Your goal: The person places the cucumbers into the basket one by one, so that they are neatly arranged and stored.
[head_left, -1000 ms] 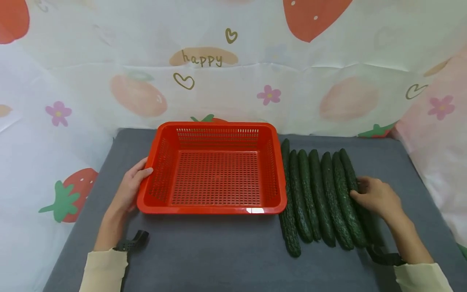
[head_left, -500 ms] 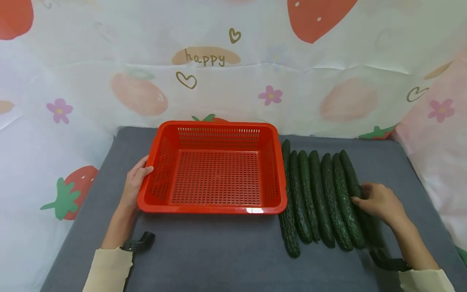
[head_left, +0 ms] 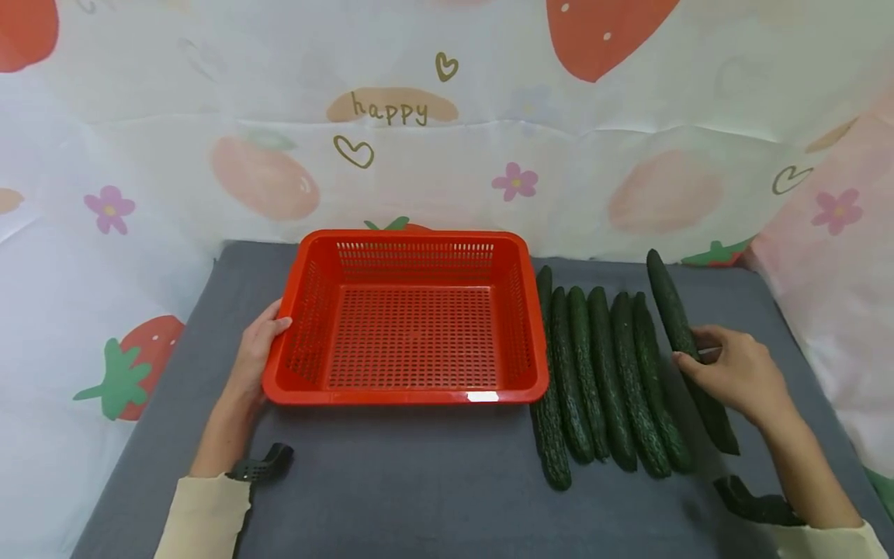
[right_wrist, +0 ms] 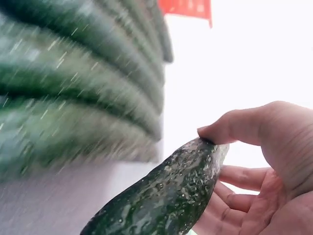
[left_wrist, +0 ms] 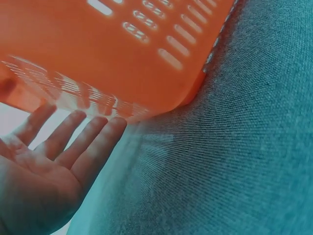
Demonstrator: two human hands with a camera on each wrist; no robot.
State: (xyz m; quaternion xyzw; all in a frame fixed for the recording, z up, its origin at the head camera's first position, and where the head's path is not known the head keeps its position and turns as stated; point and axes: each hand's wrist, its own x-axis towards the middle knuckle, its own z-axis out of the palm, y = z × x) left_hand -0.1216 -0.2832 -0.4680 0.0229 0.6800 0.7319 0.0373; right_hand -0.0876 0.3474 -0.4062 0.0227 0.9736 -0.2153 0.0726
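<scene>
A dark green cucumber [head_left: 673, 310] is in my right hand [head_left: 743, 373], thumb on one side and fingers on the other. It is lifted and tilted beside the row of several cucumbers [head_left: 608, 373]; the right wrist view shows its bumpy end [right_wrist: 166, 191] close up. At the left, my left hand [head_left: 254, 349] holds the side of a red plastic basket [head_left: 412, 397], the thumb over the rim. In the left wrist view its nearly straight fingers [left_wrist: 100, 147] meet the basket's outer wall [left_wrist: 98, 63]. Nothing lies inside the basket.
Both stand on a grey cloth-covered table [head_left: 419, 481]. The leftmost cucumber [head_left: 552, 442] lies against the basket's right side. Behind the table hangs a pale printed curtain [head_left: 419, 178], with more printed cloth at both sides.
My right hand has gripped the rightmost cucumber and raised it away from the row, to the right and up. The left hand and basket have stayed in place.
</scene>
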